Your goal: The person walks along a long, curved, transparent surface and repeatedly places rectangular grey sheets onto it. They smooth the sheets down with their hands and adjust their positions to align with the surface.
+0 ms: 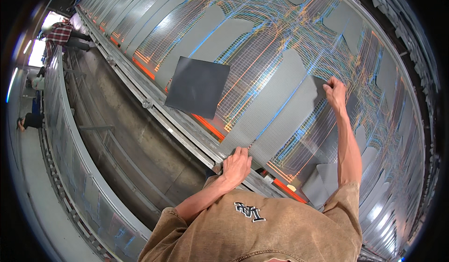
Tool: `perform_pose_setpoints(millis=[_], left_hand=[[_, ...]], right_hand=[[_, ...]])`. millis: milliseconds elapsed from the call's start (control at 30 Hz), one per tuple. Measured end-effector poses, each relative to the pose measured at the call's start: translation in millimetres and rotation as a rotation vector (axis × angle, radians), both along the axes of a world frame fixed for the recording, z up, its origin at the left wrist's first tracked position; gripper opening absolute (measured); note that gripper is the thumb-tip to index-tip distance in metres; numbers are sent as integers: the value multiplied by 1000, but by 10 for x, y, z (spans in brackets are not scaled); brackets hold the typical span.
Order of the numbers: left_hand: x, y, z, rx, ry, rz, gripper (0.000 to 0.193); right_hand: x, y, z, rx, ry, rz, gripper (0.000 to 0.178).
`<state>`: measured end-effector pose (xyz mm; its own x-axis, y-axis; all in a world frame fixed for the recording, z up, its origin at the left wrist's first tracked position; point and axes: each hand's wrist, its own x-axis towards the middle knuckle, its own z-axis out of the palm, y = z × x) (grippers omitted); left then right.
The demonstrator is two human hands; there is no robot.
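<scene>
A long grey fabric panel (276, 107) with a fine texture lies on the printed table top in front of me, and a blue line runs along its length. At its near end my left hand (237, 167) is closed, with the fingers curled over the panel's edge. My right hand (335, 93) reaches farther out and pinches at the panel's far right edge. Its fingertips partly hide what they hold. A dark square sheet (198, 87) lies to the left, overlapping another grey panel (206, 35).
Orange, blue and yellow guide lines (299, 33) cover the table top. More grey panels (343, 26) lie along it. A metal rail (173, 131) borders the near edge, beside an aisle (121, 117) with metal bars. A second long table (70, 136) and a person in plaid (60, 33) are at left.
</scene>
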<state>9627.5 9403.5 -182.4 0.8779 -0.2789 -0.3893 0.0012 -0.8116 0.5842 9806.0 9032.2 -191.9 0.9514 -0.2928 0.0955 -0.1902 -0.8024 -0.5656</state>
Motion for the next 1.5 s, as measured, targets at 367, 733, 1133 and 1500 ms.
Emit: perform_pose_setpoints(millis=[367, 733, 1133, 1500], left_hand=[[250, -97, 69, -263, -219, 1, 50], [620, -398, -74, -601, -270, -389, 40], [341, -509, 1088, -1061, -228, -524, 20], [160, -375, 602, -855, 193, -350, 20]], right_hand=[[-1552, 1165, 1024, 71, -267, 112, 12], [-2417, 1420, 1915, 74, -259, 427, 22], [-2944, 643, 2985, 184, -756, 299, 25], [-2568, -365, 2739, 208, -659, -237, 18]])
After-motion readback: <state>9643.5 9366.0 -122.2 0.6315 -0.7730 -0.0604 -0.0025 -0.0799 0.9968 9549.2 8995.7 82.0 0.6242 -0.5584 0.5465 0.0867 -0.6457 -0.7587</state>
